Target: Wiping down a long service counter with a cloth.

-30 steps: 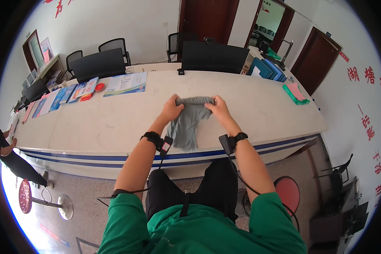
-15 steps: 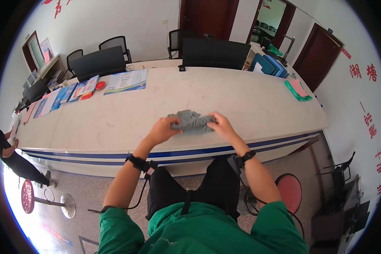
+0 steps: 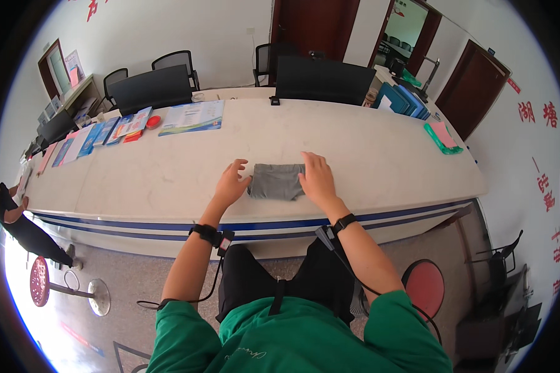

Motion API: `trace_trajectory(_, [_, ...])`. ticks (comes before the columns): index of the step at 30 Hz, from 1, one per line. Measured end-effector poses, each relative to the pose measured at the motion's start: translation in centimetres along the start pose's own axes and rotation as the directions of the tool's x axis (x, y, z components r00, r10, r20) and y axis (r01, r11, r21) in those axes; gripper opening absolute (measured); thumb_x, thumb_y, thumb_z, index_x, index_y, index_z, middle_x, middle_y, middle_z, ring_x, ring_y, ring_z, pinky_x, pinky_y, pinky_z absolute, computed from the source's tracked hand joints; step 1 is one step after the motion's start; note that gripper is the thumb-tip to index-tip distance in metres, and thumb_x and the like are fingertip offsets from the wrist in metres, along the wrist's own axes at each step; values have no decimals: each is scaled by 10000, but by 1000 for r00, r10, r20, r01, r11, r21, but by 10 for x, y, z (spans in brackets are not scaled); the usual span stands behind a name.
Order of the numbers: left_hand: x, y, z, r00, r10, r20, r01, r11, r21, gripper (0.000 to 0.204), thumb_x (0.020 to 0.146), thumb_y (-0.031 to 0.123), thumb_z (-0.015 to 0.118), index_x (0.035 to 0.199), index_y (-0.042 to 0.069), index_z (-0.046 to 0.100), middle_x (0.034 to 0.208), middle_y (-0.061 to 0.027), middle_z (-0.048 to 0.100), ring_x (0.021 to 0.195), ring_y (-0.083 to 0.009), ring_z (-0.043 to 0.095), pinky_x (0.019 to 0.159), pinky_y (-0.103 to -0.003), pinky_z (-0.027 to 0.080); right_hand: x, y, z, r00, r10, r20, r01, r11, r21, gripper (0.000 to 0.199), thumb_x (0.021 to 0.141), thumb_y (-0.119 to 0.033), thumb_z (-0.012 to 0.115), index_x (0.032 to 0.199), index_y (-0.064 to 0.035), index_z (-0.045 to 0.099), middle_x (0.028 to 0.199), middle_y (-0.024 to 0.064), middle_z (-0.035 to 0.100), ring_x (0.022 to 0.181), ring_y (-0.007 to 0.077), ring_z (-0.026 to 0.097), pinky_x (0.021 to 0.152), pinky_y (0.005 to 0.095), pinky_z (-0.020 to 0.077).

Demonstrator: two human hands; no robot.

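Your long white tabletop (image 3: 168, 180) fills the middle of the view, curving from the left edge to its right end, with a blue stripe along the near edge. Behind it stand dark office chairs (image 3: 152, 87) and a wide black monitor back (image 3: 323, 79), and beyond those a pale wall with dark red doors. Far along the tabletop to your left lies a row of leaflets and booklets (image 3: 190, 117) with a small red round thing (image 3: 153, 121) among them; at the far right end sits a green folder with a pink sheet (image 3: 443, 135). Another person in dark clothes stands at the far left rim.

Straight ahead of you, near the middle of the tabletop and set back from the near edge, lies a folded grey garment (image 3: 276, 181), flat, a compact rectangle with its long axis running left to right across your body.

Your right hand (image 3: 317, 177) rests palm down with fingers spread, overlapping the garment's right end and pressing it to the surface; it grips nothing. Your left hand (image 3: 232, 183) is open too, fingers fanned and slightly lifted, its fingertips just at the garment's left edge; whether they touch the cloth you cannot tell from here. So the garment sits between your hands, to the right of the left hand and partly under the right one. Both wrists wear black bands with cables trailing back.
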State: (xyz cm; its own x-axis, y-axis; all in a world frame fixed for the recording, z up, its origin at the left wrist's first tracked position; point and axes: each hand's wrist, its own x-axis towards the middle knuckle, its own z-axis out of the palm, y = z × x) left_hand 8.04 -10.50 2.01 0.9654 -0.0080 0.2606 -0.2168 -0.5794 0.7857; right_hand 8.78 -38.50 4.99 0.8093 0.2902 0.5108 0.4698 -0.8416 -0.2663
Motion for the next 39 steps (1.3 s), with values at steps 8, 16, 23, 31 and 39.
trace_trajectory(8, [-53, -50, -90, 965, 108, -238, 44, 829, 557, 533, 849, 166, 688, 1366, 166, 560, 1383, -118, 586, 1321, -341, 510, 1107, -542, 374, 1, -46, 39, 840, -439, 320, 413, 898, 150, 588, 979, -431, 621, 1503, -199, 491, 1541, 114, 486, 1509, 338, 306, 1228, 646, 108])
trace_trajectory(16, [-80, -88, -117, 950, -103, -296, 298, 587, 753, 661, 958, 434, 563, 1559, 221, 390, 1622, -146, 357, 1499, -404, 287, 1194, -664, 181, 22, 36, 40, 869, -213, 447, 240, 971, -4, 531, 1052, -460, 465, 1556, -301, 423, 1647, 71, 349, 1549, 303, 236, 1215, 681, 69])
trace_trajectory(23, [-81, -76, -118, 962, -84, -260, 262, 555, 790, 594, 969, 408, 539, 1519, 203, 451, 1607, -146, 375, 1491, -422, 290, 1189, -655, 197, 4, 206, -33, 899, 269, 345, -118, 908, -401, 531, 1069, -449, 409, 1582, -323, 365, 1666, 13, 324, 1552, 285, 225, 1214, 678, 56])
trace_trajectory(31, [-87, -70, -122, 957, -103, -270, 282, 540, 793, 586, 954, 367, 549, 1507, 195, 465, 1582, -141, 401, 1487, -402, 302, 1198, -620, 207, 54, 236, 2, 765, 552, 331, -435, 822, -366, 575, 1075, -529, 273, 1615, -330, 289, 1710, -7, 206, 1584, 275, 118, 1231, 649, 50])
trace_trajectory(39, [-79, -61, -117, 965, -77, -250, 247, 584, 773, 576, 951, 386, 551, 1481, 168, 490, 1566, -161, 415, 1478, -419, 316, 1205, -621, 209, 133, 96, 115, 927, 96, 363, 0, 967, -254, 532, 1076, -473, 359, 1576, -292, 366, 1668, 48, 309, 1549, 340, 220, 1162, 738, 180])
